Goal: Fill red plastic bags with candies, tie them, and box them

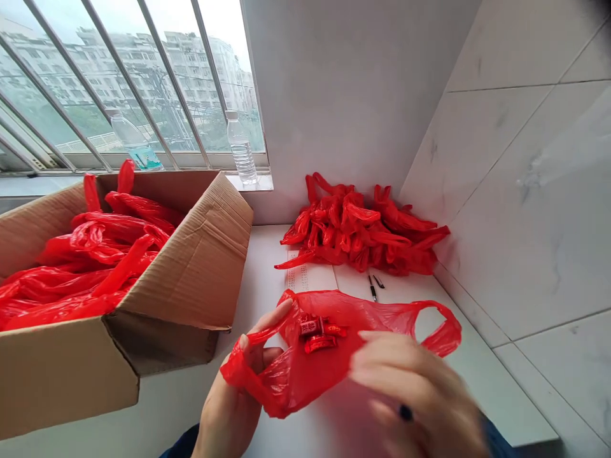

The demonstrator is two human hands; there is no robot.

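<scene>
The left hand (231,407) has its fingers wrapped in the left handle of a red bag (334,372), seemingly spreading it around small wrapped pieces (321,342) above the near bench (265,254). The right hand (405,375) is too blurred to tell its grip; beyond, piled bags (358,235) partly hide a printed sheet (312,277), and the left carton (57,372) is cut off.

A thin, translucent red plastic bag (312,385) gapes open on the near side of the scene, a looped handle stretching right; inside, toward the left, several small, shiny red wrapped pieces (321,344) lie clustered together.
</scene>
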